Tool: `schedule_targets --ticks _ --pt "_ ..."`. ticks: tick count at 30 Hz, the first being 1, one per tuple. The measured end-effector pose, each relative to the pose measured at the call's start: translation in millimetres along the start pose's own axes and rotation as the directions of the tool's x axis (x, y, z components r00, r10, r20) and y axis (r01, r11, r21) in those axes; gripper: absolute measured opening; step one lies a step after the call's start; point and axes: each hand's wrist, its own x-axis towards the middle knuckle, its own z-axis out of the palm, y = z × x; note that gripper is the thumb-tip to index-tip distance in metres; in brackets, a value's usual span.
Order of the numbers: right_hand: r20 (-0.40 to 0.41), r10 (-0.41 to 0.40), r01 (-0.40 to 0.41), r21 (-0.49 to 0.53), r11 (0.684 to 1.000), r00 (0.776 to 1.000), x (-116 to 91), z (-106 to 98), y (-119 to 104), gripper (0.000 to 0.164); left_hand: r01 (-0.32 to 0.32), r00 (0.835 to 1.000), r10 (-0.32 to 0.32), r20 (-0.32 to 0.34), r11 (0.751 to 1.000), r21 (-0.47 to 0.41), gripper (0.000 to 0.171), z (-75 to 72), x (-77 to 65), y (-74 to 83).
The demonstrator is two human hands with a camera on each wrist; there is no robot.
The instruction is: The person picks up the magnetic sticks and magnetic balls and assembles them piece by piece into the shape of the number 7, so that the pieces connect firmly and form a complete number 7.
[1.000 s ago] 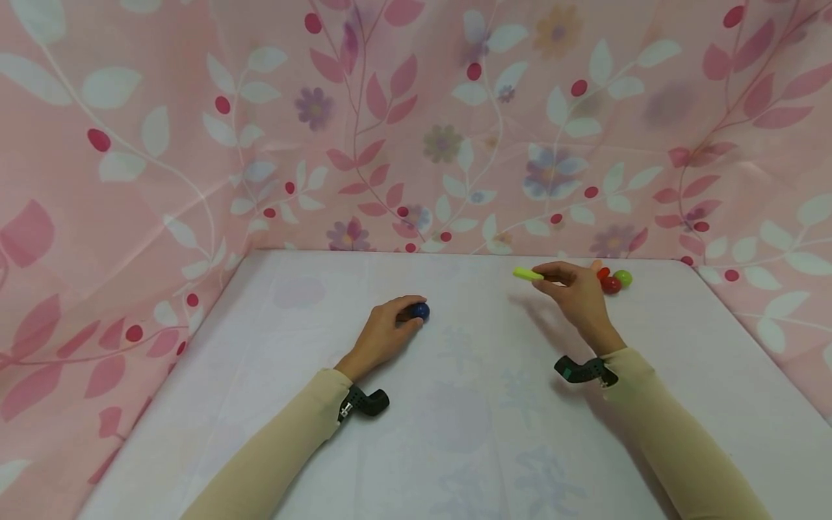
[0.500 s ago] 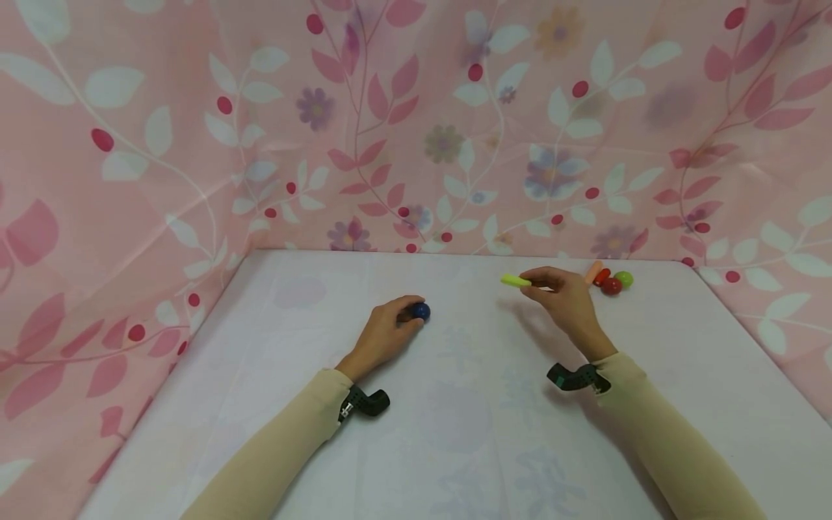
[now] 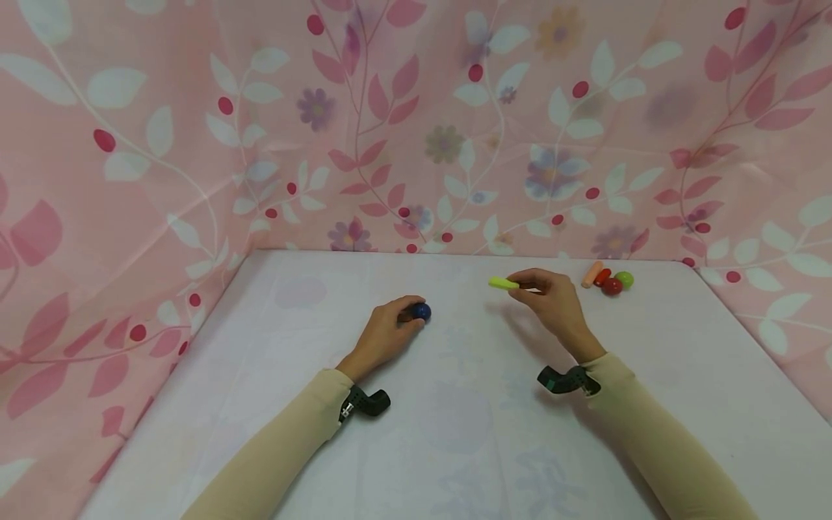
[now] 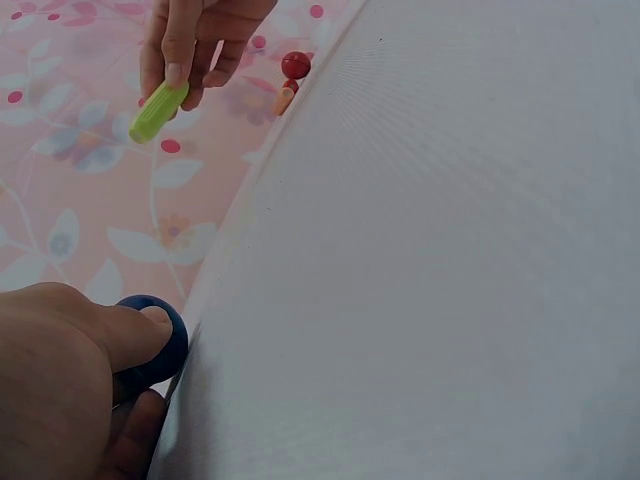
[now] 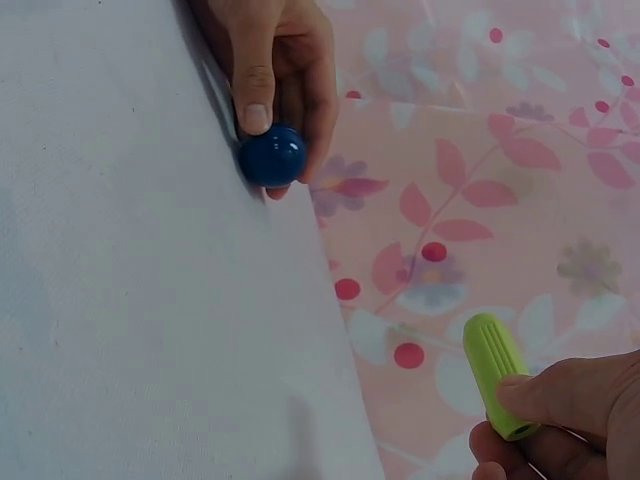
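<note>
My left hand (image 3: 382, 334) rests low at the middle of the table, fingers and thumb gripping a glossy dark blue ball (image 3: 422, 311). In the right wrist view the blue ball (image 5: 273, 156) shows its round front below the thumb. Raised over the table to the right, my right hand (image 3: 552, 307) pinches a lime-green ribbed stick-shaped piece (image 3: 503, 284) by one end. Its free, rounded end points left, towards the ball. Thumb and fingers cover part of the lime-green piece (image 5: 497, 372) in the right wrist view.
At the back right of the white-covered table (image 3: 442, 448) lie a light orange stick (image 3: 592, 274), a red oblong piece (image 3: 603, 277), a red ball (image 3: 612, 287) and a green ball (image 3: 624, 279), close together. A pink floral cloth (image 3: 403, 130) hangs behind the table.
My right hand has moved left with the lime-green piece, away from the small group, uncovering the light orange stick. The left hand and blue ball have stayed in place.
</note>
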Motion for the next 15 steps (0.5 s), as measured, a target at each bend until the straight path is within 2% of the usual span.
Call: schedule_targets --ticks 6,15 --pt "0.009 0.008 -0.008 -0.025 1.0 1.0 -0.1 7.5 2.8 0.024 -0.017 1.0 0.017 0.003 1.0 -0.007 0.04 0.4 0.2 -1.4" --pt "0.03 -0.006 0.006 -0.01 1.0 1.0 1.1 18.1 1.0 0.023 -0.004 1.0 0.004 0.004 1.0 0.031 0.04 -1.2 0.6 1.8"
